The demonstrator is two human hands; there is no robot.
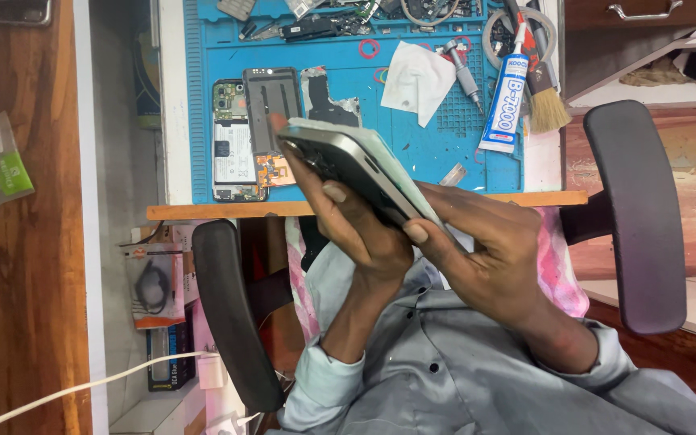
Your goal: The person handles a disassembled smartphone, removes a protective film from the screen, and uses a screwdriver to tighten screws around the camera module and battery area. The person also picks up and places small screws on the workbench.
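Observation:
Both of my hands hold a smartphone with a dark frame and a pale green face, tilted on edge just above the table's front edge. My left hand grips its lower side, thumb pressed against the frame. My right hand holds the phone's near end, thumb on its edge. Behind the phone, on a blue work mat, lie an opened phone body with its battery showing, a dark back panel and a silver inner plate.
The mat also carries a white tissue, a glue tube, a brush, a screwdriver, red rubber rings and loose parts. Black chair armrests stand at left and right. A white cable runs at lower left.

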